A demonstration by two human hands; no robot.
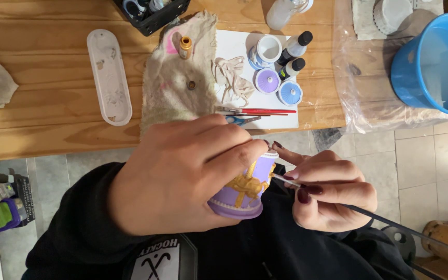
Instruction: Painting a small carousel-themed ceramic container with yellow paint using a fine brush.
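My left hand (182, 171) wraps around a small purple figurine (245, 193) with a golden horse on its side and a white trim, held close to my chest. My right hand (330, 189) pinches a thin paintbrush (369, 213) whose tip touches the figurine's upper right side near the horse. The brush's dark handle runs down to the lower right. My fingers hide the top and left of the figurine.
A wooden table (53, 119) holds a white oval tray (109, 75), a stained cloth (175, 78), a white sheet with open paint pots (268, 80) and small dropper bottles (294, 46), red brushes (257, 110), and a blue bucket (436, 62) on plastic film. Tiled floor lies below.
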